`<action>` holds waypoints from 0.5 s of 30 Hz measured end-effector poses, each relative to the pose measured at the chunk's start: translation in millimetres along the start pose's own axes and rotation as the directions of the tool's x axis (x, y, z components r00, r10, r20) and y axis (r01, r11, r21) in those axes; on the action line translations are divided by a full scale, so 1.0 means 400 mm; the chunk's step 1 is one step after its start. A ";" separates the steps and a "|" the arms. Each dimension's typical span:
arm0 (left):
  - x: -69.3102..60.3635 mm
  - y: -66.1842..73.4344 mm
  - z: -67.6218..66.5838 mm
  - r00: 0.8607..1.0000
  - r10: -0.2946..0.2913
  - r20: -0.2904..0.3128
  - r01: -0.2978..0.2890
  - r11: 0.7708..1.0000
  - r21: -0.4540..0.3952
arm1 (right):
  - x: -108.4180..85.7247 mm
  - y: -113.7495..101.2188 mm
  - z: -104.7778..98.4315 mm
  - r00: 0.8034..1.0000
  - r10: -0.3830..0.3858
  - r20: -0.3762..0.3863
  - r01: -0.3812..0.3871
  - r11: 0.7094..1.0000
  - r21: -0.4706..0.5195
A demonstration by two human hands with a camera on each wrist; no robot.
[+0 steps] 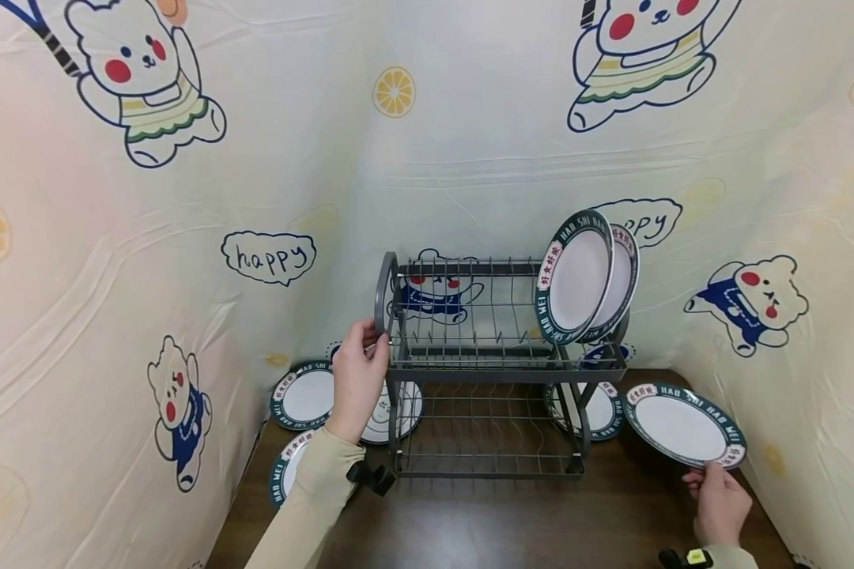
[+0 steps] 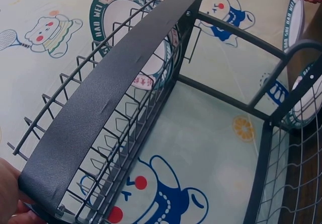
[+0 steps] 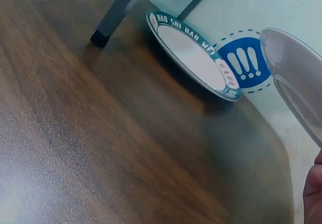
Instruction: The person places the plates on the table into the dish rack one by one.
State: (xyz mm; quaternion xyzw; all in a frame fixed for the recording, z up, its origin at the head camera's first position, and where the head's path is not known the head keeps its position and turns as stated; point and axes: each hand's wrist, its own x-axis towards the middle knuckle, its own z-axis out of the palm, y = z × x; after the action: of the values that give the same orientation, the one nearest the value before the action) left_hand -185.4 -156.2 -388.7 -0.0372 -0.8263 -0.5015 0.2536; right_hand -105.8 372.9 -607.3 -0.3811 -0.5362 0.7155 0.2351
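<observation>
A dark grey two-tier dish rack stands on the table. My left hand grips the left end of its upper tier; part of that hand shows at the left wrist view's edge. Out to the right, my right hand pinches the near rim of an oval plate with a green patterned border. That plate is tilted and held above the table, its pale underside showing in the right wrist view. Two matching plates, the front one partly covering the other, stand upright at the upper tier's right end.
Another bordered plate lies behind the rack's right leg. On the left are two more bordered plates, one at the back and one partly behind my sleeve, plus a white plate behind the rack. Printed cloth surrounds the brown table.
</observation>
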 end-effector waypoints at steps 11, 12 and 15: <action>0.000 -0.003 0.002 1.000 -0.008 -0.001 0.008 1.000 -0.001 | -0.037 -0.043 0.003 1.000 -0.005 -0.009 0.006 0.999 0.053; 0.000 -0.003 0.002 1.000 -0.008 -0.001 0.008 1.000 -0.002 | -0.041 -0.047 0.003 1.000 -0.007 -0.009 0.007 0.999 0.050; 0.001 -0.002 0.002 1.000 -0.011 0.001 0.011 1.000 -0.002 | -0.051 -0.059 0.000 1.000 -0.007 -0.011 0.007 0.999 0.036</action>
State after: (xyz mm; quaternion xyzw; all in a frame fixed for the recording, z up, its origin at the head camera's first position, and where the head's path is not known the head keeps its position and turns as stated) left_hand -186.5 -156.0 -389.6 -0.0333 -0.8261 -0.5037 0.2505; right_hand -95.3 365.0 -578.8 -0.3789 -0.5233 0.7221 0.2475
